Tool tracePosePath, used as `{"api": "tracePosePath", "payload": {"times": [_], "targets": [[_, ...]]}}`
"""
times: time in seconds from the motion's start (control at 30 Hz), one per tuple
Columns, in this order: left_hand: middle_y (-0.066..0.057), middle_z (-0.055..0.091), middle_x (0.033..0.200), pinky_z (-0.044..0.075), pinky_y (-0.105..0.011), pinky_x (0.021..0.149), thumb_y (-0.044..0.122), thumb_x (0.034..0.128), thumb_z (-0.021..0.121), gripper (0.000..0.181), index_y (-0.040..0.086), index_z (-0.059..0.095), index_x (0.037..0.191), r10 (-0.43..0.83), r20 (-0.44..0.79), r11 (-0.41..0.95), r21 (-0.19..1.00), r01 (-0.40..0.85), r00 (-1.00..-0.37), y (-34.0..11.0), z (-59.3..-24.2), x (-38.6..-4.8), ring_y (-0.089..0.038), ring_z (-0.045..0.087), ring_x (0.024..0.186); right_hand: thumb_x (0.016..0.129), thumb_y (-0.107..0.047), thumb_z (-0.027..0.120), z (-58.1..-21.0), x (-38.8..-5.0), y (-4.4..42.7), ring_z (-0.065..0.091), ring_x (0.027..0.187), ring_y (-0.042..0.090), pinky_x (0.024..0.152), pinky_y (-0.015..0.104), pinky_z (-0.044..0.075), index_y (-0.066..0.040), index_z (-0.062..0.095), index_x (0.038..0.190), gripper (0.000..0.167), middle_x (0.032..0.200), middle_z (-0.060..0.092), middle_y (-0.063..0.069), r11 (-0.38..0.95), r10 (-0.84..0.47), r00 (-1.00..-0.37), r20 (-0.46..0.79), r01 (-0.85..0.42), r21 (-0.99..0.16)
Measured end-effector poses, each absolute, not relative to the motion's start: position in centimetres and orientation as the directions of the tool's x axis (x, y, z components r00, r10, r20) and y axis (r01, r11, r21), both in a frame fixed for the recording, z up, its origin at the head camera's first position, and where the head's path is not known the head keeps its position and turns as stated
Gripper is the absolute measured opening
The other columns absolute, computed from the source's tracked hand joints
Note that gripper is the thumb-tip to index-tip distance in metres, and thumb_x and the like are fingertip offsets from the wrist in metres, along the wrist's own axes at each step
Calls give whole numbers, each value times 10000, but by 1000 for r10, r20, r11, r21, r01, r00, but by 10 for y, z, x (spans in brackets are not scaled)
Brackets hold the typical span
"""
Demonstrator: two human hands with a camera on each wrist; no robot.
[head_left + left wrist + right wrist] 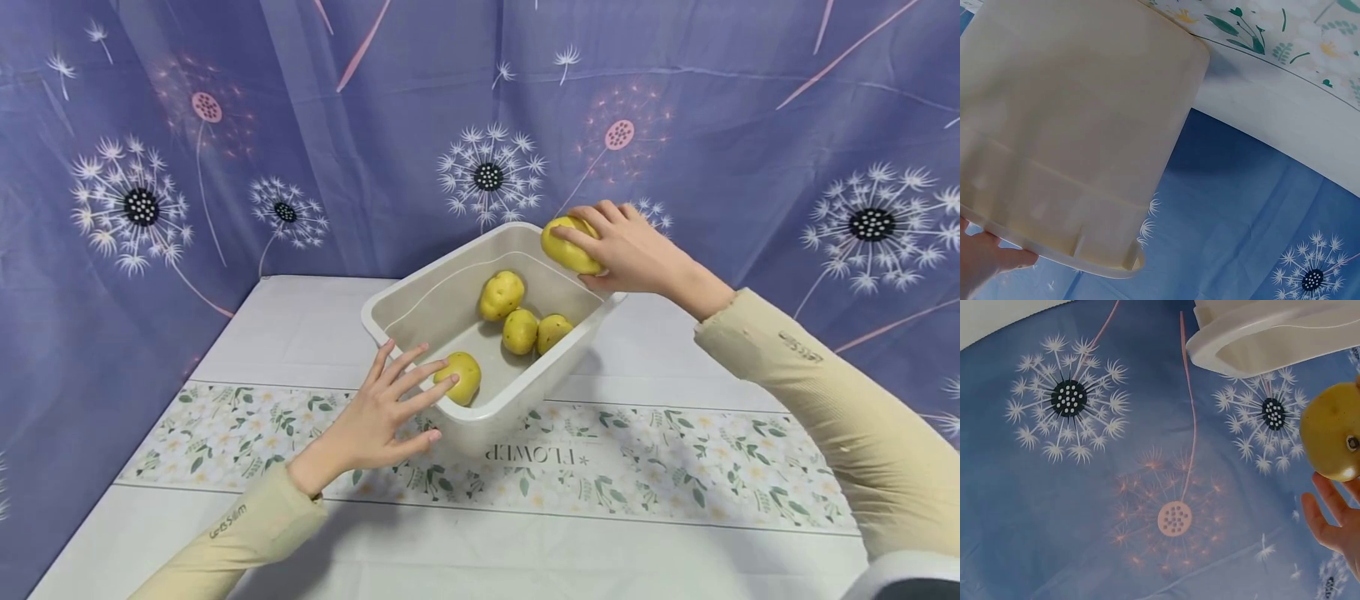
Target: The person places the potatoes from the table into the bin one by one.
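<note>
In the head view my right hand point(626, 250) grips a yellow potato point(570, 244) above the far right corner of a light grey plastic bin point(495, 408). The right wrist view shows this potato point(1335, 431) with a dark spot on its side. My left hand point(393, 408) reaches with spread, straight fingers over the bin's near left rim, partly covering a potato point(465, 379) inside. Several more lie in the bin: one potato point(502, 295) farther back, another point(520, 332) near the middle and one point(553, 333) against the right wall.
The bin stands on a white tablecloth point(480, 542) with a flower-printed band point(637, 467). Behind and to the left hangs a blue-purple curtain point(375, 150) with a dandelion print. A white rounded object point(900, 575) shows at the lower right corner.
</note>
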State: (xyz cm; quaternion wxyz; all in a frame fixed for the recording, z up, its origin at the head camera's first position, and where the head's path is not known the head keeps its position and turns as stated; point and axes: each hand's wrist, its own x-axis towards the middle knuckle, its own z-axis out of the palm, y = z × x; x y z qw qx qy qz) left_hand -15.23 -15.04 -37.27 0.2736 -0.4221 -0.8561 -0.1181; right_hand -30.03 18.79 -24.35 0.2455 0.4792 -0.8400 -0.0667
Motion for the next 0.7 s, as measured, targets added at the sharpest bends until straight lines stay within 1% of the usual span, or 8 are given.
{"api": "tracePosePath", "payload": {"times": [0.13,0.2,0.37,0.43,0.53,0.7], "targets": [[-33,414,1366,53,-563,1092,530,886,355,547,217,425,1329,658,575,614,-34,789,-487,-150,-374,-153,-279,256,1329,687,-269,683,-244,-310,178,423,1015,356,721,470,366,-131,425,1271,653,1224,442,187,533,-838,-433,331,-776,336],[-37,418,1363,55,-566,1090,508,871,400,544,209,432,1324,657,581,609,-33,792,-481,-150,-374,-153,-283,262,1324,688,-272,679,-245,-315,174,417,1021,351,727,467,364,-129,421,1275,657,1222,441,185,534,-840,-441,316,-776,337],[-41,425,1356,60,-567,1089,527,886,358,546,208,435,1322,654,587,610,-35,792,-478,-150,-374,-153,-284,268,1321,680,-283,687,-250,-325,164,418,1019,334,734,454,364,-136,420,1279,672,1210,448,172,542,-838,-467,284,-773,329],[-41,427,1354,62,-568,1088,543,895,317,555,205,440,1318,653,587,612,-37,790,-479,-150,-374,-153,-283,268,1321,673,-285,694,-253,-329,161,420,1014,326,738,447,366,-141,422,1278,679,1204,454,167,550,-833,-480,276,-772,317],[-43,431,1352,65,-570,1086,544,895,312,560,190,456,1305,652,588,612,-34,790,-479,-150,-374,-153,-286,271,1319,663,-285,705,-256,-334,159,419,1014,316,747,443,364,-147,423,1274,687,1194,462,160,564,-823,-499,270,-769,301],[-37,433,1351,67,-572,1085,555,902,273,576,179,472,1291,650,589,614,-36,789,-480,-150,-374,-153,-292,283,1311,656,-290,713,-261,-342,156,422,1004,317,758,454,371,-141,434,1258,680,1164,476,158,573,-818,-509,267,-761,305]]}}
